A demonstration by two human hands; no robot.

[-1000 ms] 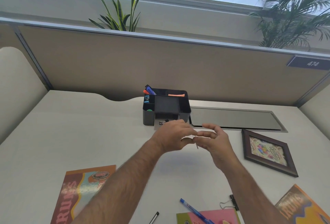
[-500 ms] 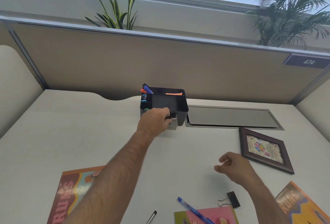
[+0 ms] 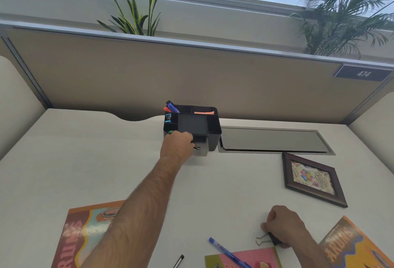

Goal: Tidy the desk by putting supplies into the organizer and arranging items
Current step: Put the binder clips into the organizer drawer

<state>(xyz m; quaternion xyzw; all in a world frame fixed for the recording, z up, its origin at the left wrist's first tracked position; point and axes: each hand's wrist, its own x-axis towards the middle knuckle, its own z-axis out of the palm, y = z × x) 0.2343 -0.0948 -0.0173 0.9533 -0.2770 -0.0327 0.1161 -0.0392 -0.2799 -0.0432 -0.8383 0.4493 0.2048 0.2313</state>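
The black organizer (image 3: pixel 214 127) stands at the back of the desk with markers (image 3: pixel 171 107) in a rear slot, and its small front drawer (image 3: pixel 201 150) is pulled out. My left hand (image 3: pixel 178 145) reaches over that drawer with curled fingers and pinches a small binder clip (image 3: pixel 196 147), whose silver handles peek out at the fingertips. Near the front right, my right hand (image 3: pixel 283 224) grips a black binder clip (image 3: pixel 267 240) lying on the desk. A blue pen (image 3: pixel 228 252) lies just left of it, and a black pen (image 3: pixel 179 261) sits at the bottom edge.
A framed picture (image 3: pixel 313 179) lies flat at the right. Magazines lie front left (image 3: pixel 85 233) and front right (image 3: pixel 351 246), and a pink card (image 3: pixel 255 259) lies under the blue pen. A grey cable hatch (image 3: pixel 273 139) sits beside the organizer, with the partition wall (image 3: pixel 191 75) behind.
My hands separated from the middle of the desk. The left went forward to the organizer's drawer with the small clip, and the right dropped back to the black binder clip and took hold of it.
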